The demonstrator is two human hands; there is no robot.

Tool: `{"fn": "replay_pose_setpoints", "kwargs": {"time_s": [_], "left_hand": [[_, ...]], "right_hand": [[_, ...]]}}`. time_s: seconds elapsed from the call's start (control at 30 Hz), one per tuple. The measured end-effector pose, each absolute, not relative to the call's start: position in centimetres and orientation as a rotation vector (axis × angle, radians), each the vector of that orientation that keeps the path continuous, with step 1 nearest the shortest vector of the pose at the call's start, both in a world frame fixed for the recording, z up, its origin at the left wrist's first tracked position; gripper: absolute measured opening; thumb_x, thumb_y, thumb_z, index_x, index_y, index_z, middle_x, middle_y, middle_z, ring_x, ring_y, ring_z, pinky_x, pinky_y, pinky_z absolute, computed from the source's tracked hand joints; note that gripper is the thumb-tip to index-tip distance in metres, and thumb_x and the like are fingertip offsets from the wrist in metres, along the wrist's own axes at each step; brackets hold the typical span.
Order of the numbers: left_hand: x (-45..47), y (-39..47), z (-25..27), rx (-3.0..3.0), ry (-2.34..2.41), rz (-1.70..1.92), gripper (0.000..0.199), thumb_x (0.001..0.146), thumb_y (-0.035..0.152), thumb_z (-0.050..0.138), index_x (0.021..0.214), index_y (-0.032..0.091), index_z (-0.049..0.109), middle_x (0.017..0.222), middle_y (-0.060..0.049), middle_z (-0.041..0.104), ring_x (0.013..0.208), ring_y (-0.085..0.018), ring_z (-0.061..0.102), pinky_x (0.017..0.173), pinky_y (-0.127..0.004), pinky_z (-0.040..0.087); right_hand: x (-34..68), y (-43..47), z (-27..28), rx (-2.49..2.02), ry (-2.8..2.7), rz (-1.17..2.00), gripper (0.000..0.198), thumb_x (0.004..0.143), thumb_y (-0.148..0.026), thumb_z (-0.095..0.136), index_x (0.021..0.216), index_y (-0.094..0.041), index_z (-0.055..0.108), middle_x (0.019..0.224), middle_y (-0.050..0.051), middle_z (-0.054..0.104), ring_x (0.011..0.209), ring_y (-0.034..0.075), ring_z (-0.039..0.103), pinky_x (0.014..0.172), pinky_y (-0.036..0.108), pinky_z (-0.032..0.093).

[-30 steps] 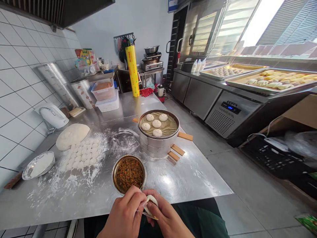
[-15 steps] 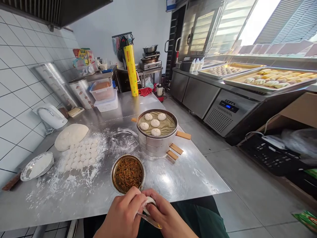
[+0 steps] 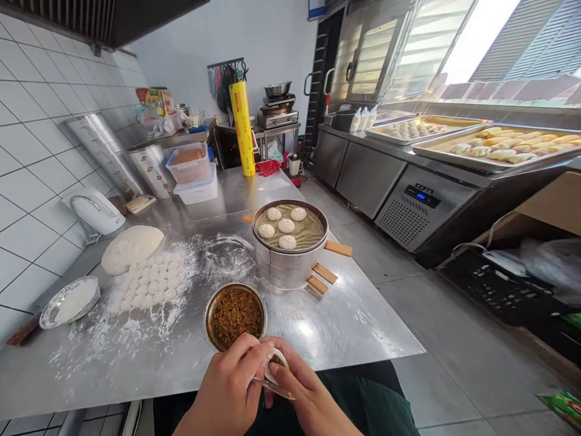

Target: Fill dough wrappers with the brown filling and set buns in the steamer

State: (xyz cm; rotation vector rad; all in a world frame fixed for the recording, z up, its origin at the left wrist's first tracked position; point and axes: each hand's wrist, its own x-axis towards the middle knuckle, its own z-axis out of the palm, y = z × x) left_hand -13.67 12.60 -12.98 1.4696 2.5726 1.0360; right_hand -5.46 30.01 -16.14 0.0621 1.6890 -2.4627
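Between my hands is a half-closed bun (image 3: pixel 282 357), its white dough rim gathered around brown filling. My left hand (image 3: pixel 236 378) pinches the rim on the left side. On the right, my right hand (image 3: pixel 302 381) cups the dough, with the thumb at its opening. A thin, flat filling spatula (image 3: pixel 278 389) slants below the bun, one end hidden by my left fingers; its grip is not clear. Just beyond my hands stands a metal bowl of chopped filling (image 3: pixel 236 316). A round steamer (image 3: pixel 290 263) farther back holds several closed buns (image 3: pixel 286 226) on a mesh liner.
Several small dough pieces (image 3: pixel 152 283) lie on the floured metal table beside a large dough lump (image 3: pixel 131 249). A flour bowl (image 3: pixel 70 303) stands at left. Wooden handles (image 3: pixel 339 248) jut from the steamer towards the table's right edge. A yellow wrap roll (image 3: pixel 242 130) stands behind.
The bun has turned in my hands, so more filling shows through its opening. My fingers have shifted slightly along the rim. The bowl and steamer stay where they were.
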Motion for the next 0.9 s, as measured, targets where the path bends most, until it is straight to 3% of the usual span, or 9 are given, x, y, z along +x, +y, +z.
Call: {"fn": "replay_pose_setpoints", "kwargs": {"time_s": [0.1, 0.23, 0.33, 0.4, 0.5, 0.57, 0.67, 0.8, 0.9], "left_hand": [[-13.7, 12.8, -12.8, 1.481, 2.582, 0.97, 0.025, 0.102, 0.014, 0.042, 0.109, 0.021, 0.065, 0.098, -0.006, 0.069, 0.08, -0.018, 0.071, 0.067, -0.028, 0.06], [-13.8, 12.8, -13.0, 1.564, 2.598, 0.914, 0.03, 0.102, 0.014, 0.042, 0.125, 0.021, 0.06, 0.105, -0.007, 0.071, 0.088, -0.02, 0.074, 0.072, -0.029, 0.062], [-13.8, 12.7, -13.2, 1.574, 2.616, 0.841, 0.028, 0.1, 0.013, 0.043, 0.119, 0.022, 0.062, 0.099, -0.007, 0.07, 0.081, -0.019, 0.073, 0.069, -0.029, 0.061], [-13.7, 12.7, -13.3, 1.61, 2.613, 0.816, 0.028, 0.096, 0.01, 0.042, 0.111, 0.021, 0.063, 0.094, -0.006, 0.068, 0.078, -0.02, 0.072, 0.064, -0.03, 0.06], [-13.8, 12.8, -13.2, 1.675, 2.595, 0.798, 0.035, 0.095, 0.008, 0.043, 0.123, 0.019, 0.06, 0.102, -0.009, 0.07, 0.085, -0.022, 0.074, 0.066, -0.031, 0.061], [-13.9, 12.8, -13.2, 1.655, 2.598, 0.767, 0.03, 0.098, 0.011, 0.044, 0.122, 0.02, 0.061, 0.101, -0.008, 0.07, 0.083, -0.022, 0.074, 0.066, -0.032, 0.061], [-14.0, 12.9, -13.3, 1.633, 2.595, 0.728, 0.021, 0.1, 0.015, 0.043, 0.105, 0.022, 0.062, 0.091, -0.005, 0.067, 0.073, -0.021, 0.07, 0.062, -0.032, 0.058], [-14.2, 12.9, -13.4, 1.629, 2.556, 0.789, 0.026, 0.103, 0.017, 0.041, 0.117, 0.02, 0.062, 0.101, -0.008, 0.07, 0.082, -0.021, 0.073, 0.069, -0.031, 0.061], [-14.4, 12.8, -13.1, 1.542, 2.597, 0.845, 0.025, 0.106, 0.021, 0.041, 0.114, 0.021, 0.065, 0.099, -0.006, 0.069, 0.079, -0.019, 0.071, 0.068, -0.03, 0.059]], "right_hand": [[-5.5, 29.9, -16.2, 0.086, 1.789, -2.386, 0.034, 0.11, -0.052, 0.044, 0.103, -0.023, 0.06, 0.1, 0.003, 0.061, 0.089, 0.019, 0.056, 0.091, 0.039, 0.047], [-5.5, 30.1, -16.4, 0.003, 1.947, -2.303, 0.033, 0.111, -0.051, 0.041, 0.11, -0.024, 0.06, 0.105, 0.003, 0.059, 0.096, 0.019, 0.054, 0.098, 0.039, 0.047], [-5.5, 30.2, -16.2, 0.004, 1.962, -2.28, 0.033, 0.111, -0.051, 0.041, 0.119, -0.024, 0.059, 0.109, 0.004, 0.061, 0.101, 0.021, 0.057, 0.103, 0.041, 0.047], [-5.5, 30.3, -16.2, 0.025, 1.956, -2.265, 0.034, 0.111, -0.05, 0.04, 0.115, -0.023, 0.06, 0.11, 0.006, 0.063, 0.105, 0.023, 0.059, 0.105, 0.042, 0.047], [-5.5, 30.4, -16.2, -0.09, 2.086, -2.183, 0.032, 0.11, -0.046, 0.042, 0.108, -0.022, 0.063, 0.116, 0.008, 0.063, 0.113, 0.026, 0.058, 0.11, 0.045, 0.045], [-5.6, 30.4, -16.1, -0.17, 2.164, -2.121, 0.03, 0.11, -0.043, 0.043, 0.107, -0.022, 0.064, 0.12, 0.009, 0.063, 0.116, 0.027, 0.057, 0.112, 0.046, 0.043], [-5.7, 30.4, -15.5, -0.145, 2.117, -2.144, 0.033, 0.111, -0.045, 0.039, 0.105, -0.022, 0.063, 0.113, 0.008, 0.064, 0.109, 0.025, 0.059, 0.104, 0.043, 0.048], [-6.0, 30.5, -14.8, -0.062, 1.997, -2.254, 0.026, 0.108, -0.043, 0.05, 0.109, -0.021, 0.064, 0.109, 0.006, 0.065, 0.103, 0.023, 0.058, 0.099, 0.04, 0.049], [-5.9, 30.8, -15.1, 0.094, 1.792, -2.344, 0.028, 0.102, -0.039, 0.06, 0.125, -0.023, 0.062, 0.103, 0.003, 0.064, 0.09, 0.02, 0.058, 0.082, 0.035, 0.05]]}}
